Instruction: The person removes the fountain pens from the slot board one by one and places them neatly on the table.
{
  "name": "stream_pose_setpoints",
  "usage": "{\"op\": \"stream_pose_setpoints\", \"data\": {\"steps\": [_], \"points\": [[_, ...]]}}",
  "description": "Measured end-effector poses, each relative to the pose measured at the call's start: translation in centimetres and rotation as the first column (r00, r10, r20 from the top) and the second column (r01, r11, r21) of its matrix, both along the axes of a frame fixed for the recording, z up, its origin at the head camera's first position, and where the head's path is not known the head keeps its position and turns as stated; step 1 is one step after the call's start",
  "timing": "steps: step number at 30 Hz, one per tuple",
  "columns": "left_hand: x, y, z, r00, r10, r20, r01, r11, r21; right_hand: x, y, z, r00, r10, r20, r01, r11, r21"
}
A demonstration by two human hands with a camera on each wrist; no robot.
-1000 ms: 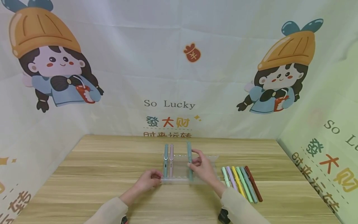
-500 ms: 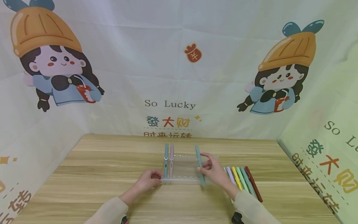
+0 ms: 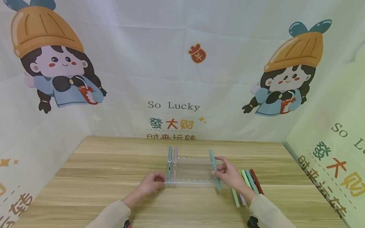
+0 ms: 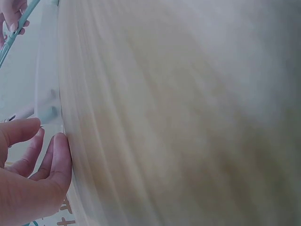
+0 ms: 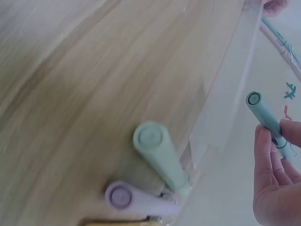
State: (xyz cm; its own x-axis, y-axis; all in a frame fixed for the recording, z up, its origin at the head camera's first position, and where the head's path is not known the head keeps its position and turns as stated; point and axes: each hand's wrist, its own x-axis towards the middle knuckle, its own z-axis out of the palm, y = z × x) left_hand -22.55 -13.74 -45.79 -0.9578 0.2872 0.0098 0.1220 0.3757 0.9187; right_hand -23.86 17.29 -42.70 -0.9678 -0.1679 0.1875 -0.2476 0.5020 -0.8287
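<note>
My left hand (image 3: 152,183) pinches the left end of a clear plastic pen rack (image 3: 191,184), thumb and fingertips at its corner in the left wrist view. Two capped pens lie across the rack's left end: a teal pen (image 3: 169,169) and, beside it, a pink pen (image 3: 175,169). Over the rack's right end, my right hand (image 3: 230,174) holds another teal pen (image 3: 212,158) between thumb and fingers. This pen tilts slightly, its upper end leaning left. The right wrist view shows its round end (image 5: 254,98) pointing towards the camera.
Right of the rack, a row of pens lies on the wooden table (image 3: 114,164), partly covered by my right forearm. Among them are a pale green pen (image 3: 235,199), a purple pen (image 3: 242,201) and a dark red pen (image 3: 256,181). A printed cloth (image 3: 128,95) hangs behind the table.
My right hand has carried the teal pen rightward along the rack to its right end, and the pen has gone from near upright to tilted. The left hand stays at the rack's left corner.
</note>
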Motion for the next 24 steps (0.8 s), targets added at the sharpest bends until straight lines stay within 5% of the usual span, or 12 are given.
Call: {"op": "stream_pose_setpoints", "data": {"steps": [16, 24], "points": [[0.2, 0.1, 0.2, 1.000, 0.014, -0.009, -0.014, 1.000, 0.014, 0.5, 3.8, 0.9, 0.999, 0.021, 0.030, -0.021, 1.000, 0.016], [0.2, 0.0, 0.1, 1.000, 0.014, -0.015, -0.014, 1.000, 0.011, 0.6, 5.6, 0.8, 0.999, 0.031, 0.034, -0.029, 0.998, -0.051]]}}
